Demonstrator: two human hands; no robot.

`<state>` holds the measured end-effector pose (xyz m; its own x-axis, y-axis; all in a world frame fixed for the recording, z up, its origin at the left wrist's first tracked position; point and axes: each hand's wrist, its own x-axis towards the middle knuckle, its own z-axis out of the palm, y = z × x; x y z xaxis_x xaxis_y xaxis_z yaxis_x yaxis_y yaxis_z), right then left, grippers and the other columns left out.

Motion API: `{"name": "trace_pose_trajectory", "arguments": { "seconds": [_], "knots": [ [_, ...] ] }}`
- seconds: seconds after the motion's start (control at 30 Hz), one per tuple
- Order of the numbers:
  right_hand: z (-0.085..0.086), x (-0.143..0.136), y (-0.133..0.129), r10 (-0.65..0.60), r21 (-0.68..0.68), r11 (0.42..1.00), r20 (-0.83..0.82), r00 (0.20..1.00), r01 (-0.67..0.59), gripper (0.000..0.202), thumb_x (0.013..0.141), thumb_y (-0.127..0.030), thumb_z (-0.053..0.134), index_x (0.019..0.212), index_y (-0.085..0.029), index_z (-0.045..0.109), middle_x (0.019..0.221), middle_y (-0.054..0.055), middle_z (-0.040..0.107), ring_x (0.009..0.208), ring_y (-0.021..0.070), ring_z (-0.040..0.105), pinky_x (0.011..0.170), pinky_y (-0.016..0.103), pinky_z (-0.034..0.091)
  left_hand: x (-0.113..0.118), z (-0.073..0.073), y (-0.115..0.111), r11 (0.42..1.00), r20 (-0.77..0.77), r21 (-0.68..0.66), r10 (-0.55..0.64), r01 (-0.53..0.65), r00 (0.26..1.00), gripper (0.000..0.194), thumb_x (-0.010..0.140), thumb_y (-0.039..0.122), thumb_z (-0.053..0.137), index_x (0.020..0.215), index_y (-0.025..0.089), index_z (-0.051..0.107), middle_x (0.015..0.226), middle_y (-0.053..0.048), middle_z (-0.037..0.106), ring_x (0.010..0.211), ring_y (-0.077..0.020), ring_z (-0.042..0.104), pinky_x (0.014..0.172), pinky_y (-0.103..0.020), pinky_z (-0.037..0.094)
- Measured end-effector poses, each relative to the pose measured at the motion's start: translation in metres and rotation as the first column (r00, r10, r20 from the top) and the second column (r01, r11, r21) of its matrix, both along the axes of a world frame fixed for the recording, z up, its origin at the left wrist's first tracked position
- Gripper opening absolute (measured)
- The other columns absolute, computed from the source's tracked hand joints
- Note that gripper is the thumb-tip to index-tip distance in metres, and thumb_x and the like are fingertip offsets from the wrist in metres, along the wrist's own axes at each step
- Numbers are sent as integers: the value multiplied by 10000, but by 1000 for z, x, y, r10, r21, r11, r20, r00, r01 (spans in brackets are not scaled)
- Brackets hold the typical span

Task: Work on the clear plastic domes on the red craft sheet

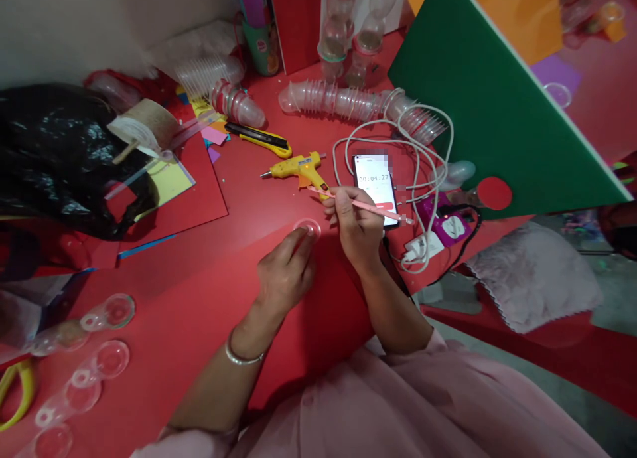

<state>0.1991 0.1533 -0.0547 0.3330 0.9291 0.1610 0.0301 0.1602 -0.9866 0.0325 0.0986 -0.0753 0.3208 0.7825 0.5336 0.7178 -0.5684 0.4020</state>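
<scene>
Between the fingers of my right hand lies a slim pink pencil, slanting across in front of the phone. My left hand is closed, its fingertips pinching a small clear plastic lid against the red tabletop. Just beyond both hands rests a yellow glue gun with its nozzle pointing left. A phone showing a running timer lies beside my right hand. Several joined clear plastic cups and discs are lined up at the lower left.
Stacked clear cups and a yellow box cutter lie at the back. A white cable loops to a purple power strip. A green board leans at right; a black plastic bag sits left. Yellow scissor handles show lower left.
</scene>
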Motion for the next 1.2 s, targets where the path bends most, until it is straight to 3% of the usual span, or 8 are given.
{"name": "trace_pose_trajectory", "arguments": {
  "seconds": [0.13,0.33,0.5,0.73,0.93,1.2],
  "knots": [
    [1,1,-1,5,2,1000,25,1000,-5,333,1045,-566,657,1007,-247,744,866,1,781,702,127,729,679,265,636,1,1,-1,1000,-21,23,11,-10,1000,504,962,76,590,1442,203,671,1331,-135,779,1095,-208,795,781,-249,629],
    [1,3,-2,22,-26,1000,258,966,-15,433,1051,-614,611,871,-247,752,819,24,789,740,173,760,755,322,651,4,0,-8,996,-131,-10,91,-93,987,466,971,153,641,1429,203,712,1329,-141,789,842,-197,791,629,-270,598],
    [-2,-1,-1,15,-93,996,245,969,8,466,1038,-656,608,868,-244,744,767,22,779,717,189,766,706,314,632,2,-4,-6,997,-57,-11,74,-75,996,420,1007,128,590,1391,215,735,1349,-127,785,1012,-204,810,723,-239,627],
    [-5,-2,0,1,-85,996,185,983,15,466,1028,-673,616,909,-241,744,770,12,777,691,176,764,685,298,625,4,-4,-4,995,13,3,98,-98,995,352,1047,139,603,1367,198,738,1332,-123,796,1033,-202,823,768,-230,648],
    [-5,1,-1,-1,-69,997,198,980,15,443,1037,-645,620,921,-241,759,799,14,786,723,171,767,714,298,631,3,-8,-4,995,9,47,89,-89,996,397,1043,139,618,1423,214,707,1367,-131,780,1078,-212,821,800,-233,655],
    [-1,4,-3,2,-2,1000,234,972,-2,404,1065,-574,616,885,-244,763,832,26,794,747,182,775,741,320,641,-1,-6,-5,997,-51,-27,75,-77,996,445,1041,161,614,1474,235,684,1417,-131,754,1096,-217,815,804,-246,667]
  ]
}}
